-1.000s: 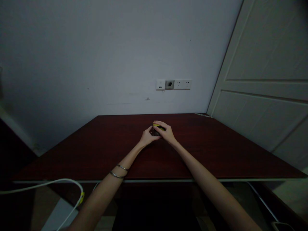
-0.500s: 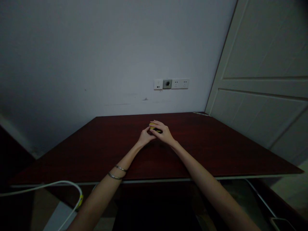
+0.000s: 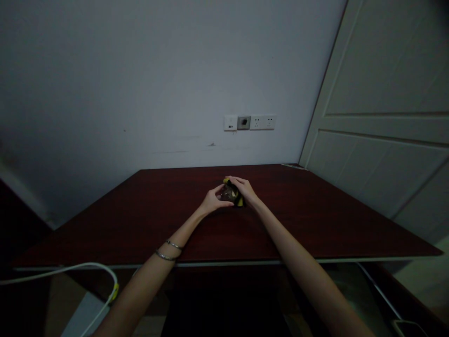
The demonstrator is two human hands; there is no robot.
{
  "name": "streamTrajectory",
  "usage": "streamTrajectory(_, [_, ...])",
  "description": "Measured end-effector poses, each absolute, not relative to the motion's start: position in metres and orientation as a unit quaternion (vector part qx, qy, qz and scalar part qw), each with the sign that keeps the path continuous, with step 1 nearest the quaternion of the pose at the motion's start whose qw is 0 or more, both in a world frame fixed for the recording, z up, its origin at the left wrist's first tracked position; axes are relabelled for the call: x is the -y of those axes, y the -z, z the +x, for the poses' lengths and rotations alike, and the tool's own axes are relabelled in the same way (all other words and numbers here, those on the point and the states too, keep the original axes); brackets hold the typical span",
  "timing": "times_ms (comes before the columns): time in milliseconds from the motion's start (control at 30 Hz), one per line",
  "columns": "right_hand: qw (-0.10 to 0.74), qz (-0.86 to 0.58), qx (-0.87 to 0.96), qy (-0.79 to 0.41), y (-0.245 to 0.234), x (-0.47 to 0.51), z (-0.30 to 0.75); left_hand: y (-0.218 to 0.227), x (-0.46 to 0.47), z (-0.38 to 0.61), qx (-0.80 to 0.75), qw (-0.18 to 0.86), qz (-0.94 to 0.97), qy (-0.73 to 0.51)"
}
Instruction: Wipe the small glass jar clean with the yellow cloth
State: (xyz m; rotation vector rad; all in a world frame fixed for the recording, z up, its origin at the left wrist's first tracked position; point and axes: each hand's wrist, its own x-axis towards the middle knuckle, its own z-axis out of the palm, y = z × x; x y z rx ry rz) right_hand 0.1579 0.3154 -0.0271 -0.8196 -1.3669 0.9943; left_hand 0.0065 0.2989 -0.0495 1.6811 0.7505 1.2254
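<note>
Above the middle of the dark red table (image 3: 140,220), my two hands meet around a small object. My left hand (image 3: 212,202) is curled round a see-through container (image 3: 226,193), thumb below and fingers above. A yellow-and-black piece (image 3: 240,201) adjoins the container's right side. My right hand (image 3: 245,188) lies over that piece with bent fingers and covers much of it. Whether it is a lid, a cover or a cloth I cannot tell in the dim light. Two bracelets (image 3: 168,255) circle my left forearm.
A pale wall with sockets (image 3: 262,122) stands behind the table. A panelled white door (image 3: 382,121) rises on the right. A white cable (image 3: 87,265) with a yellow tag loops past the table's front left edge.
My hands have moved apart slightly. The object has turned, so the see-through container now shows between them and the yellow-and-black piece sits to the right under my right hand.
</note>
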Motion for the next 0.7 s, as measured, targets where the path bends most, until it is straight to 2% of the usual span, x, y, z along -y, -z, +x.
streamTrajectory(200, [0.631, -0.318, 0.593, -0.386, 0.021, -0.307, 0.155, 0.042, -0.295, 0.004, -0.332, 0.492, 0.620, -0.513])
streamTrajectory(433, [0.547, -0.264, 0.714, -0.350, 0.018, -0.297, 0.160, 0.037, -0.294, -0.001, -0.344, 0.559, 0.570, -0.495])
streamTrajectory(700, [0.518, -0.296, 0.761, -0.255, 0.032, -0.304, 0.157, 0.037, -0.296, 0.000, -0.378, 0.577, 0.552, -0.469])
